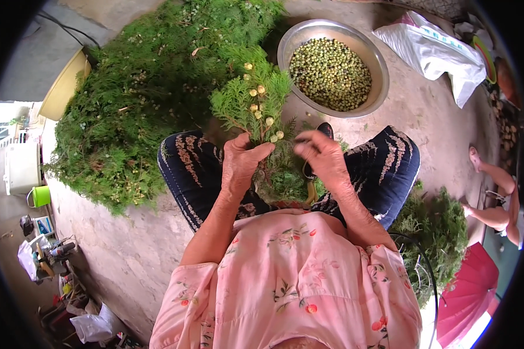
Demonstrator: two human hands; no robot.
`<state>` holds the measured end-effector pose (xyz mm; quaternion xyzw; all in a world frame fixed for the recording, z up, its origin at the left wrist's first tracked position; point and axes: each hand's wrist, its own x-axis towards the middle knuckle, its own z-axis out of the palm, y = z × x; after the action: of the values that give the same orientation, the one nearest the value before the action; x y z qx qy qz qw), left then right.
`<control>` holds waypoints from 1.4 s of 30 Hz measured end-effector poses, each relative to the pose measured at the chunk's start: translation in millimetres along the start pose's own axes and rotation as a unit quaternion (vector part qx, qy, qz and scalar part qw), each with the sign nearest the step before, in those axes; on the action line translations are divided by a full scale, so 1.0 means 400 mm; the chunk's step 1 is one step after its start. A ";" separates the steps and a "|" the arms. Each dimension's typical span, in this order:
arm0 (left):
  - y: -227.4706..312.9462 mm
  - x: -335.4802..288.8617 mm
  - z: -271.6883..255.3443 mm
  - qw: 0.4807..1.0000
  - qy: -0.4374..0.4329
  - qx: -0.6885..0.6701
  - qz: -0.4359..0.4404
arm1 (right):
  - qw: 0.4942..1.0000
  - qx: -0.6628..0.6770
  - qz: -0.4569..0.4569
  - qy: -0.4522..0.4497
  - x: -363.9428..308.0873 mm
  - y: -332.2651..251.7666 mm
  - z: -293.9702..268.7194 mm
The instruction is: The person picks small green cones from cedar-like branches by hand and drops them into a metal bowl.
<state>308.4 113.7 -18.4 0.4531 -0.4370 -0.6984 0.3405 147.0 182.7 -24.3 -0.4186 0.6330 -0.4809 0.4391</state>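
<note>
Gripping the conifer sprig (230, 107) with my left hand (240, 161), I might scatter its round cones (269, 121) if my right hand (327, 158), too blurred to tell whether it holds anything, jerks.

one slanting row of blue-green printed characters (447, 39) ran along the upper part of the crumpled white sack (431, 57) at upper right. the print was small, and the bent, creased surface left its characters too unclear to be read with certainty.
</note>
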 end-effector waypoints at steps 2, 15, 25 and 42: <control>0.006 -0.005 0.005 1.000 -0.005 -0.006 -0.005 | 0.998 0.040 0.017 0.054 0.008 -0.003 -0.001; 0.015 -0.020 0.010 0.999 -0.045 0.006 -0.003 | 0.985 -0.001 -0.175 -0.012 0.024 -0.016 0.042; 0.101 -0.024 0.032 0.996 -0.079 -0.026 0.043 | 0.902 0.389 0.156 -0.100 0.038 -0.116 0.025; 0.266 0.092 0.017 0.968 -0.097 -0.108 0.204 | 0.844 0.530 0.071 -0.044 0.184 -0.270 0.033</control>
<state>297.6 42.7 68.4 0.2452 -0.4732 -0.6980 0.4783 151.8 89.2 67.7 -0.0968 0.2901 -0.6913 0.6546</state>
